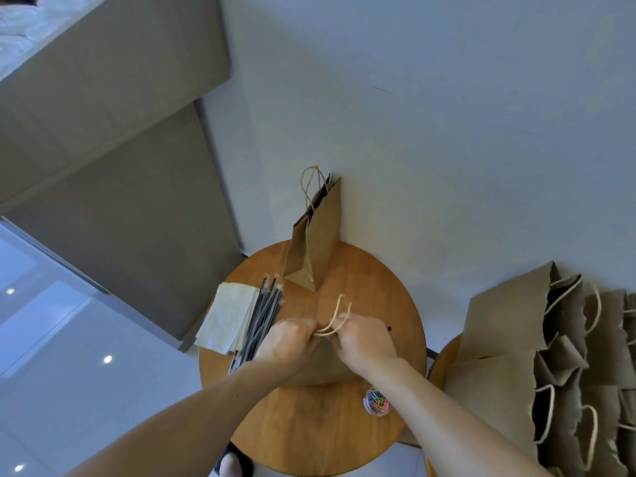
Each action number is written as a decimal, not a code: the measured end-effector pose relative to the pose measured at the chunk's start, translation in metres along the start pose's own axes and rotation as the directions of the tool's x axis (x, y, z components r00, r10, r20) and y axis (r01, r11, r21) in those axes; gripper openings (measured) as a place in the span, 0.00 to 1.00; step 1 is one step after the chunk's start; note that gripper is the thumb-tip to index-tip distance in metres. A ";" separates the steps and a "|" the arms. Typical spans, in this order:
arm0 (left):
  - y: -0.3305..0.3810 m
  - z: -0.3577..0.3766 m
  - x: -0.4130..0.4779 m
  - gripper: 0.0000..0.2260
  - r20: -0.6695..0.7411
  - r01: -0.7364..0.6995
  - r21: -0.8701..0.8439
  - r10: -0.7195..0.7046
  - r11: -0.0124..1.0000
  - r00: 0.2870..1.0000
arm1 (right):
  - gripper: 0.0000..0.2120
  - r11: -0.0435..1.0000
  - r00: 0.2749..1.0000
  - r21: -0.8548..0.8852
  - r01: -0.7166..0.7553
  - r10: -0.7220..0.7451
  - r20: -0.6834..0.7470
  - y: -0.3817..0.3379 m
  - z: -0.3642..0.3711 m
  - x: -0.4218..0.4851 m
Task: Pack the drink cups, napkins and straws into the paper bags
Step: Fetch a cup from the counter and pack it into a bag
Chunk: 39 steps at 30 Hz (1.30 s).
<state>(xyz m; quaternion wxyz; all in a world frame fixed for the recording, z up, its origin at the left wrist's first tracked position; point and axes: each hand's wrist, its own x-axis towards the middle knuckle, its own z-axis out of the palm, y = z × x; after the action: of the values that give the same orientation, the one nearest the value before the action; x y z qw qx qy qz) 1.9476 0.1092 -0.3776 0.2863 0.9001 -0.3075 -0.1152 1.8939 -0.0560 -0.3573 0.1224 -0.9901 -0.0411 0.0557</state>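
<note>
The round table (309,425) is small and crowded, so a hard tug could send things over its edge. The pile of spare bags (509,390) to the right leans loosely and might slide if bumped. The standing bag (320,242) is propped against the wall at the back of the table and looks easy to topple. The bag in hand (320,368) lies near the middle of the table. The left hand (292,339) and right hand (364,342) are close together, fingers curled and pinching its top by the cord handles (339,316). Pulling unevenly could tear the paper or a handle. The napkins (227,315) overhang the left rim and the straws (265,315) lie touching them, so a forearm could sweep both off. The tub of paper clips (378,402) sits just beside the right wrist and could spill. No cups are plainly visible. No writing or brand can be read anywhere.
</note>
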 end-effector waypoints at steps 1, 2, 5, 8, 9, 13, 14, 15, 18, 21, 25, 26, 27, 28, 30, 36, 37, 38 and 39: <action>0.000 -0.001 0.001 0.06 0.007 0.003 0.004 -0.003 1.000 1.000 | 0.10 0.999 1.000 0.037 -0.002 0.003 -0.027 0.001 0.001 -0.003; 0.000 -0.002 0.001 0.06 0.010 -0.002 0.011 0.002 1.000 1.000 | 0.10 0.997 0.998 0.076 -0.007 0.011 -0.057 0.002 0.002 -0.005; 0.001 -0.004 0.002 0.07 0.002 -0.027 0.009 0.027 1.000 1.000 | 0.07 0.973 0.986 0.219 -0.071 0.101 -0.129 0.003 0.002 -0.009; 0.002 -0.004 0.002 0.07 0.001 -0.043 0.020 0.043 0.999 0.999 | 0.06 0.920 0.974 0.355 -0.169 0.211 -0.082 0.000 -0.004 -0.007; 0.002 -0.004 0.002 0.06 0.005 -0.053 0.032 0.053 0.998 0.999 | 0.07 0.920 0.977 0.345 -0.184 0.211 -0.042 0.000 -0.006 -0.005; 0.002 -0.005 0.000 0.05 -0.006 -0.076 0.044 0.076 0.996 0.997 | 0.08 0.912 0.971 0.336 -0.234 0.234 0.042 -0.001 -0.013 0.001; 0.002 -0.006 0.000 0.05 -0.006 -0.082 0.046 0.083 0.996 0.997 | 0.08 0.906 0.970 0.347 -0.242 0.240 0.048 -0.001 -0.014 0.002; 0.002 -0.006 0.000 0.05 -0.005 -0.087 0.048 0.088 0.995 0.996 | 0.08 0.906 0.970 0.348 -0.242 0.237 0.059 -0.001 -0.015 0.003; 0.002 -0.006 0.000 0.05 -0.015 -0.090 0.039 0.091 0.995 0.996 | 0.08 0.920 0.973 0.316 -0.230 0.211 0.095 -0.004 -0.014 0.001; 0.002 -0.007 -0.001 0.05 -0.014 -0.098 0.037 0.099 0.994 0.995 | 0.09 0.934 0.977 0.287 -0.213 0.209 0.046 -0.004 -0.010 0.000; 0.002 -0.007 -0.002 0.05 -0.009 -0.090 0.027 0.091 0.996 0.996 | 0.10 0.953 0.983 0.243 -0.183 0.185 0.014 -0.002 -0.006 0.000; 0.002 -0.007 -0.002 0.05 -0.012 -0.092 0.028 0.092 0.995 0.996 | 0.10 0.959 0.985 0.231 -0.166 0.171 -0.001 -0.001 -0.005 0.000; 0.002 -0.008 -0.002 0.05 -0.016 -0.092 0.026 0.093 0.995 0.996 | 0.10 0.966 0.988 0.218 -0.141 0.150 -0.025 0.000 -0.004 0.000; 0.002 -0.008 -0.001 0.05 -0.016 -0.090 0.024 0.090 0.996 0.996 | 0.10 0.972 0.990 0.207 -0.111 0.126 -0.058 0.001 -0.002 -0.001; 0.002 -0.009 -0.001 0.06 -0.004 -0.078 0.022 0.078 0.997 0.997 | 0.09 0.978 0.986 0.200 -0.053 0.083 -0.142 0.002 0.000 -0.004; 0.001 -0.011 0.007 0.08 0.113 -0.014 0.006 0.013 1.000 0.993 | 0.09 0.986 0.928 0.130 0.102 -0.047 -0.369 0.003 0.004 -0.010; 0.001 -0.011 0.008 0.09 0.133 0.001 0.006 -0.001 1.000 0.991 | 0.09 0.985 0.918 0.121 0.124 -0.067 -0.392 0.004 0.005 -0.010; 0.000 -0.012 0.009 0.10 0.145 0.012 0.002 -0.012 1.000 0.989 | 0.10 0.984 0.909 0.116 0.138 -0.079 -0.409 0.005 0.005 -0.010; 0.000 -0.011 0.010 0.10 0.151 0.019 -0.001 -0.018 1.000 0.988 | 0.10 0.982 0.904 0.118 0.145 -0.082 -0.421 0.006 0.006 -0.010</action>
<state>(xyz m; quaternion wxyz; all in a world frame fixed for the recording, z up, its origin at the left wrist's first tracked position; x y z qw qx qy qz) 1.9595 0.1081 -0.3685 0.2623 0.8912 -0.3199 -0.1863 1.8840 -0.0612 -0.3636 0.2037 -0.9636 -0.0677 -0.1595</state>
